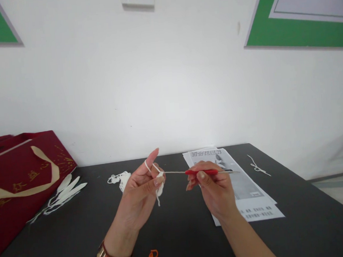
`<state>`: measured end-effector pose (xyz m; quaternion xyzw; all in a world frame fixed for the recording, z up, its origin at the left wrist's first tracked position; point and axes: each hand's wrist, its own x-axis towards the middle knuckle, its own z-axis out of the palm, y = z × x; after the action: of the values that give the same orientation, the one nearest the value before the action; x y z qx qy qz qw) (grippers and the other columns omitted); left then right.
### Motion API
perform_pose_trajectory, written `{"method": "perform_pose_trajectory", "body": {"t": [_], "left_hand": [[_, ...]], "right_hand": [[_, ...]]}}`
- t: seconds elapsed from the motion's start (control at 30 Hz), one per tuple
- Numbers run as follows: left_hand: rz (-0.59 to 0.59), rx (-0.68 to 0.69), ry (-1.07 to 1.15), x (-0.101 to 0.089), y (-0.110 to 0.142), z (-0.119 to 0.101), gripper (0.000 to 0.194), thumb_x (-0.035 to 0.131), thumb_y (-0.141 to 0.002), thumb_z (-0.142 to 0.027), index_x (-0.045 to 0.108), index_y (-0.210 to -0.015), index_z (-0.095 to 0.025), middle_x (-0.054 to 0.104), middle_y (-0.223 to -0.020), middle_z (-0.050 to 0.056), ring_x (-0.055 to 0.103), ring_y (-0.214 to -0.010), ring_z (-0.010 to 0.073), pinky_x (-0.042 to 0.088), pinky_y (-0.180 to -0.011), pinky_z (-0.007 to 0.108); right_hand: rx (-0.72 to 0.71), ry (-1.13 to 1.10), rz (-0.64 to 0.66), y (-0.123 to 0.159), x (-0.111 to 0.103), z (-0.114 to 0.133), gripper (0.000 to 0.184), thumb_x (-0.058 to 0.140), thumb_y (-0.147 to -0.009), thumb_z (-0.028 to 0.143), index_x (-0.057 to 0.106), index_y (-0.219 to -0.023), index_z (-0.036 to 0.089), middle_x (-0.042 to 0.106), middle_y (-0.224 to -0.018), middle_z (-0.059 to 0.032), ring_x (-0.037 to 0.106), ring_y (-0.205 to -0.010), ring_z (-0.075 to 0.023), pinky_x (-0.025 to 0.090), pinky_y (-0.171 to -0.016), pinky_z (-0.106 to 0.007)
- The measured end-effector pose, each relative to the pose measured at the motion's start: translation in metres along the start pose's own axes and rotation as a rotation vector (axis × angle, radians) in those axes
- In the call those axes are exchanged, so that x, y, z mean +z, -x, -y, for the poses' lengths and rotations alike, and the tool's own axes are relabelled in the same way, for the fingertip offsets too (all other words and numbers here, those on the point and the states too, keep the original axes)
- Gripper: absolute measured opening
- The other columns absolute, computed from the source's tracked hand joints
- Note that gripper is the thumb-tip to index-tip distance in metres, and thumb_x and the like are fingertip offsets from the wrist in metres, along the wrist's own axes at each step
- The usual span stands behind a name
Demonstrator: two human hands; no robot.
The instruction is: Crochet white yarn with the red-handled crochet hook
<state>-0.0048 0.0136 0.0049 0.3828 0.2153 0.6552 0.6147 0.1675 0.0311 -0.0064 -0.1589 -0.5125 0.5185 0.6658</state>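
Observation:
My left hand (143,188) pinches a small piece of white crochet work (160,186) between thumb and fingers. White yarn loops around its raised index finger, and a short tail hangs below the piece. My right hand (213,188) grips a crochet hook (201,172) by its red handle, held level. The hook's thin metal shaft reaches left to the top of the crochet work, where the yarn meets it; its exact tip is hard to make out. Behind my left hand lies a loose heap of white yarn (123,180) on the table.
On the black table (173,231), printed sheets (247,186) lie under and behind my right hand. A red gift bag (18,184) stands left, beside several white leaf-shaped pieces (65,194). An orange stitch marker (153,255) lies near the front; a white yarn scrap (258,168) lies right.

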Motion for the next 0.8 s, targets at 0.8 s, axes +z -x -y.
{"method": "perform_pose_trajectory", "body": {"t": [0.8], "left_hand": [[0.045,-0.198,0.313,0.001,-0.003,-0.002,0.059,0.068,-0.060,-0.003,0.063,-0.119,-0.006,0.040,-0.066,-0.002,0.038,-0.060,0.0097,0.040,-0.057,0.024]], "right_hand": [[-0.110,0.206,0.206,0.000,-0.011,0.015,0.012,0.065,-0.084,0.020,0.074,-0.089,0.025,0.066,-0.081,-0.0041,0.064,-0.063,-0.0160,0.057,-0.051,-0.031]]}}
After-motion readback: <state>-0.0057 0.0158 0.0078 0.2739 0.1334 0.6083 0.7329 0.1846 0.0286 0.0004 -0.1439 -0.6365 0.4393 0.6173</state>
